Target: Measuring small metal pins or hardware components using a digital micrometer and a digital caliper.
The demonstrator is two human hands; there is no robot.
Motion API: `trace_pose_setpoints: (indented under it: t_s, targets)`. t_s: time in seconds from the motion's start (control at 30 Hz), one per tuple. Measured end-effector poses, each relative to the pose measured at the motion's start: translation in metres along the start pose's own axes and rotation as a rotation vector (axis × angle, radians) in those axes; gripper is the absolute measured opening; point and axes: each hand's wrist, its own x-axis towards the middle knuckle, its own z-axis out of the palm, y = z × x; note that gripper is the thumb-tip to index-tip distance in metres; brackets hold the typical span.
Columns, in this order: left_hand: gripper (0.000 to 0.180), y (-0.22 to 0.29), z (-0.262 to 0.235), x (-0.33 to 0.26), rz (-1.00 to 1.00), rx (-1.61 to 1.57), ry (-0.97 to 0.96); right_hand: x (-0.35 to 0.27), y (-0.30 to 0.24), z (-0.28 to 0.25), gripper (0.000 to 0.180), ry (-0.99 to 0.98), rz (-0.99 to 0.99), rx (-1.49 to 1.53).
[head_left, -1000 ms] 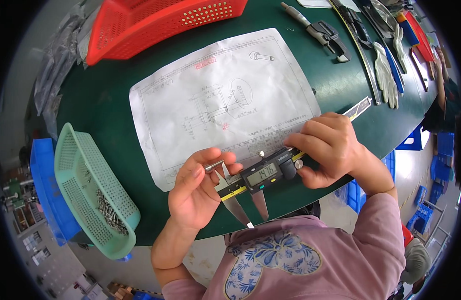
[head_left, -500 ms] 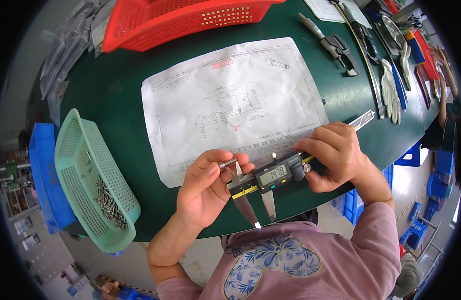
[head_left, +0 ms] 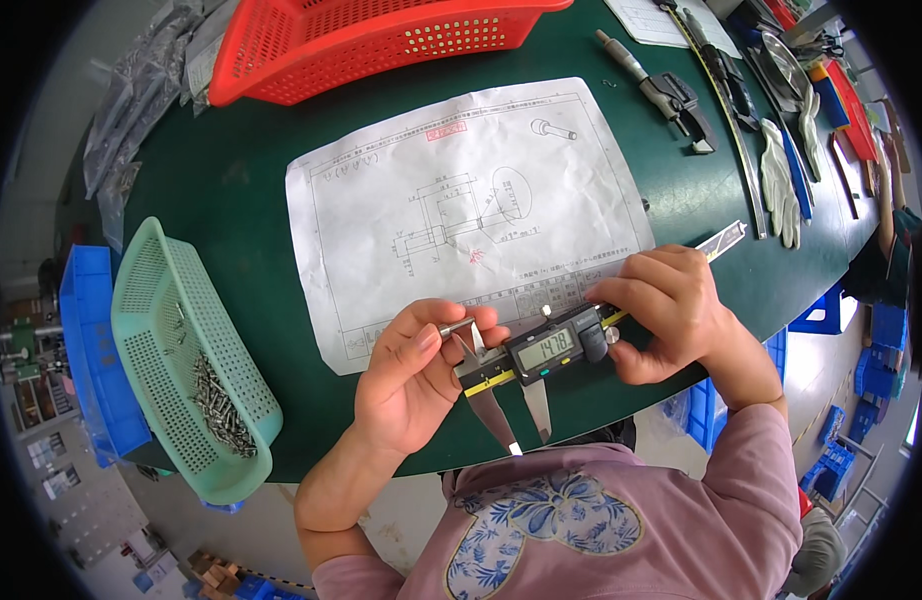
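Mauve tee (head_left: 696,510), short slvs (head_left: 746,445), blu/wht floral print (head_left: 548,512).

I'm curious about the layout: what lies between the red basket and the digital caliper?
In the head view, a white drawing sheet lies between the red basket and the digital caliper, plus a strip of green table beside the basket.

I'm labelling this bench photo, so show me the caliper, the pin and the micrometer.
Caliper (head_left: 547,349): head view, on its display.
Pin (head_left: 457,326): head view, on its bare shaft.
Micrometer (head_left: 672,94): head view, on its dark body.
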Motion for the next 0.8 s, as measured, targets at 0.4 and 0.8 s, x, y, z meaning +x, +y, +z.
trace_pose_setpoints:
  t_s: [0.4, 0.8]
  targets:
    - [0.022, 0.0013, 0.0007, -0.0008, 0.003, 0.008, 0.038, -0.0007, 0.0003, -0.0005, 0.031, 0.002, 0.025, 0.026]
    - [0.022, 0.0, -0.0013, -0.0015, 0.039, 0.034, 0.026, 0.0002, 0.001, -0.0014, 0.033, -0.017, 0.007, 0.041]
